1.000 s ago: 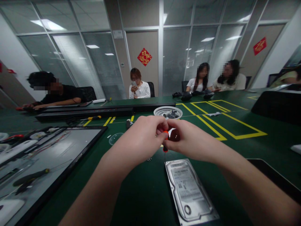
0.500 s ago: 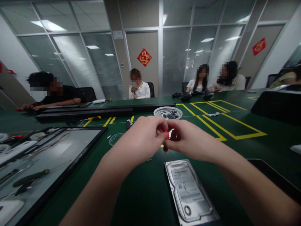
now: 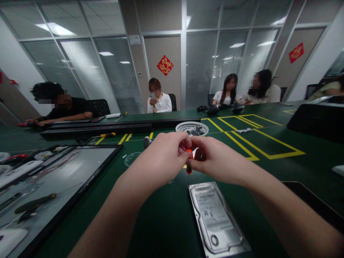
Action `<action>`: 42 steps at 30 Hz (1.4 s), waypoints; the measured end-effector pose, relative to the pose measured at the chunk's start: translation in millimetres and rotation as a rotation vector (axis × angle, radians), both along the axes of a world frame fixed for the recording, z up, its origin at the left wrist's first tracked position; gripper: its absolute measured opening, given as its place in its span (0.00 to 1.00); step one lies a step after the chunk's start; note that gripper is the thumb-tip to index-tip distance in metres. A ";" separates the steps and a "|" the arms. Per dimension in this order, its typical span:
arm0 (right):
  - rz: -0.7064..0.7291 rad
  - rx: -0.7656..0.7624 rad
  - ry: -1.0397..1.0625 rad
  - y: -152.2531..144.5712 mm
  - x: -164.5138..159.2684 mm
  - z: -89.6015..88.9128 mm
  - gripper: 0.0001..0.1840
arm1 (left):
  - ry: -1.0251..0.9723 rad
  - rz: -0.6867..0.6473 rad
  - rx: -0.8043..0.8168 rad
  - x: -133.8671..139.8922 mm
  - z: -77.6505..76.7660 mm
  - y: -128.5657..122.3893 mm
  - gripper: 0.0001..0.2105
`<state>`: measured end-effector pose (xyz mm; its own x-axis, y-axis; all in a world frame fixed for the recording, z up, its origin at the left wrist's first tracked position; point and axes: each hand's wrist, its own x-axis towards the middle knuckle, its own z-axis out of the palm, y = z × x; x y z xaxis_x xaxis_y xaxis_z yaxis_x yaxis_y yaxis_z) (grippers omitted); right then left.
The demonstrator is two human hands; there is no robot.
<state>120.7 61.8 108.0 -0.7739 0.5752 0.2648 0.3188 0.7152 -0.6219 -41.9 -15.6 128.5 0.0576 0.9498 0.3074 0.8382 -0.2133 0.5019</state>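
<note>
Both of my hands meet around a small screwdriver (image 3: 189, 170) with an orange and black handle, held upright. My left hand (image 3: 172, 152) pinches the handle from the left, and my right hand (image 3: 209, 152) closes on it from the right. The thin shaft points down to the far left corner of a silver hard drive (image 3: 215, 218), which lies label up on the green table. Where exactly the tip rests is too small to tell. Several tiny screws (image 3: 171, 182) lie left of the drive, partly beside my left wrist.
A white basket (image 3: 192, 123) with dark parts stands beyond my hands. On the left lies a large panel (image 3: 88, 157) with a screwdriver (image 3: 34, 203) on it. A clear round dish (image 3: 132, 159) sits near my left forearm. Several people sit across the table (image 3: 161, 229).
Almost nothing differs. Both hands stay on the screwdriver over the same corner of the hard drive, and the drive has not moved.
</note>
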 end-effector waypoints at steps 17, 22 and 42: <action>0.001 0.044 -0.004 2.0 0.8 -1.8 0.09 | -0.009 -0.016 0.007 1.5 1.1 -1.1 0.05; -0.018 0.065 -0.024 2.9 0.5 -3.7 0.04 | 0.015 0.012 -0.010 1.7 0.7 0.3 0.05; -0.019 0.029 -0.038 1.7 0.6 -3.9 0.09 | -0.026 0.001 -0.050 1.5 0.5 -0.8 0.04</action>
<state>121.3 63.5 104.1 -0.7729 0.5822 0.2524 0.3552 0.7266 -0.5881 -40.4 -16.4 128.9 0.0492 0.9641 0.2610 0.8252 -0.1864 0.5332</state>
